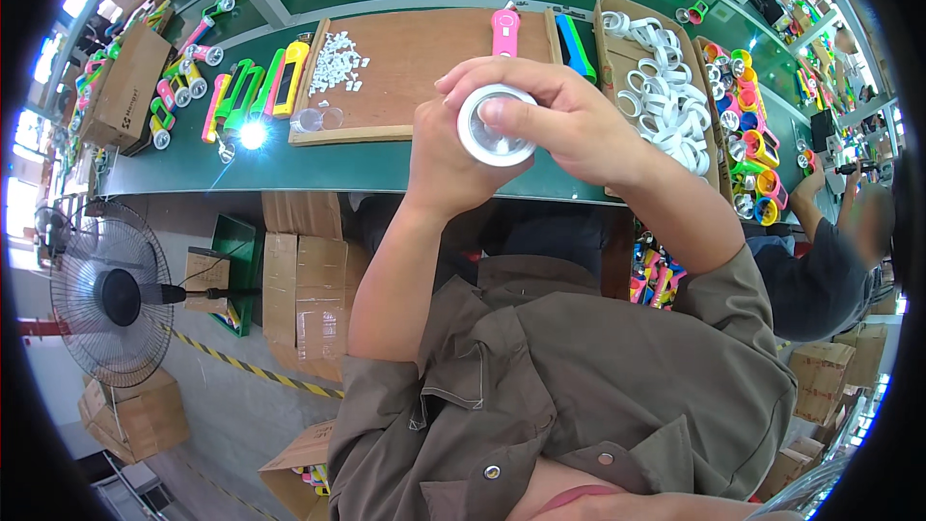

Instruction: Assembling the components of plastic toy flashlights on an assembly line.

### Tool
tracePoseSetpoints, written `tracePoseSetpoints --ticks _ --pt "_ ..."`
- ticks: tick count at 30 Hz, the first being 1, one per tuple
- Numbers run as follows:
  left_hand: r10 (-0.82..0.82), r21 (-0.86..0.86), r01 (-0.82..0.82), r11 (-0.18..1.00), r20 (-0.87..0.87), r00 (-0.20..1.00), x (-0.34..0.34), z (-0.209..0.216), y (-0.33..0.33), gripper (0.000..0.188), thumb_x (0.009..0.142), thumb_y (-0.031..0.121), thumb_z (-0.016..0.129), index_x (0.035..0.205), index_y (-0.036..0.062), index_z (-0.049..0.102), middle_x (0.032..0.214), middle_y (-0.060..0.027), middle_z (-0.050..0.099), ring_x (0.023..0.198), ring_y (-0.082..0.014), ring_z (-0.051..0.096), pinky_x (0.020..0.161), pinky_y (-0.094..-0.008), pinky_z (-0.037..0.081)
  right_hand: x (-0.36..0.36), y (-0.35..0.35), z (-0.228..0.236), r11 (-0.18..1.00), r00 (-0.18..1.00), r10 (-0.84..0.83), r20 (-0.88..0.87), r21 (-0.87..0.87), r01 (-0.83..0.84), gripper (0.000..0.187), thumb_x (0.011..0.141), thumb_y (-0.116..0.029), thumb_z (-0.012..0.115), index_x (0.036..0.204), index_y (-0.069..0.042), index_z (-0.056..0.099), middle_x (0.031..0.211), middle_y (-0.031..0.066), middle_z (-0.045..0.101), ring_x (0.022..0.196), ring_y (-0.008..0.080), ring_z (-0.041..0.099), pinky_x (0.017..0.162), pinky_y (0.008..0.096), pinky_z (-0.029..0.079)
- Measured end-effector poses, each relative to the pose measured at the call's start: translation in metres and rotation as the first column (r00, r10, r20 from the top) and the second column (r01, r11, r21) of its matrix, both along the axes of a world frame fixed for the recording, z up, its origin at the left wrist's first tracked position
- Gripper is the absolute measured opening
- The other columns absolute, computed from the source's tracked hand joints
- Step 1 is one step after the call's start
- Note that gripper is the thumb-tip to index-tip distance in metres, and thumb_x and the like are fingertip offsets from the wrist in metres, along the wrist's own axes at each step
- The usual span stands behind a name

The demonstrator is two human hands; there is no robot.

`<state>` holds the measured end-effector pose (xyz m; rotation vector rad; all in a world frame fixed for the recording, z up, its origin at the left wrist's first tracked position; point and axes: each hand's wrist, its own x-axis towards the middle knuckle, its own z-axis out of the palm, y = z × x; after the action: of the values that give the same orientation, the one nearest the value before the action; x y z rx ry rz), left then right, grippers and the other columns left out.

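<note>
Both my hands are together over the bench's near edge, around a flashlight head with a white ring [470, 140] and a clear, shiny front. My left hand [446, 159] is wrapped round it from the left and below. From the right, my right hand [574, 121] grips the ring, its thumb pressed on the lens. The rest of the held flashlight is hidden by my hands. Just beyond them, a pink flashlight-like piece [504, 31] shows over the wooden tray [415, 58]; its lower part is covered. Small white pieces [337, 63] are heaped at the tray's left, above clear round lenses [316, 120].
A cardboard box of white rings [666, 87] stands right of the tray, beside a box of colourful flashlight heads [748, 125]. Left lie several flashlights [253, 87], one lit [253, 135]. A fan [119, 297] stands lower left. A co-worker [820, 270] sits at right.
</note>
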<state>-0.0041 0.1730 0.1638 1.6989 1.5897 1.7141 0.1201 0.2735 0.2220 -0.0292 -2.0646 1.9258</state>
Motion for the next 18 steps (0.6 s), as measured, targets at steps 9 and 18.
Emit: tracePoseSetpoints --ticks 9,18 --pt "-0.016 -0.055 0.022 0.998 0.116 0.993 0.002 -0.006 0.001 0.044 0.063 0.007 0.085 0.102 0.0041 0.065 0.098 -0.0066 0.070 0.091 -0.0194 0.069 0.079 -0.0317 0.055 -0.004 0.021 -0.009 0.983 0.985 0.139 0.103 -0.131 -0.125 0.033 0.092 -0.021 0.069 0.121 -0.006 0.065 0.130 0.0079 0.058 0.115 0.0156 0.057 0.099 0.0303 0.045" --pt "-0.302 -0.198 0.295 0.935 -0.002 0.953 -0.003 0.007 -0.014 0.056 0.057 0.015 0.088 0.107 0.0060 0.064 0.106 -0.0090 0.067 0.101 -0.0240 0.066 0.086 -0.0370 0.053 0.010 0.011 -0.002 0.960 0.943 0.271 0.195 0.020 -0.280 0.026 0.089 -0.018 0.072 0.112 -0.008 0.071 0.145 0.0220 0.048 0.147 0.0276 0.031 0.108 0.0391 0.034"
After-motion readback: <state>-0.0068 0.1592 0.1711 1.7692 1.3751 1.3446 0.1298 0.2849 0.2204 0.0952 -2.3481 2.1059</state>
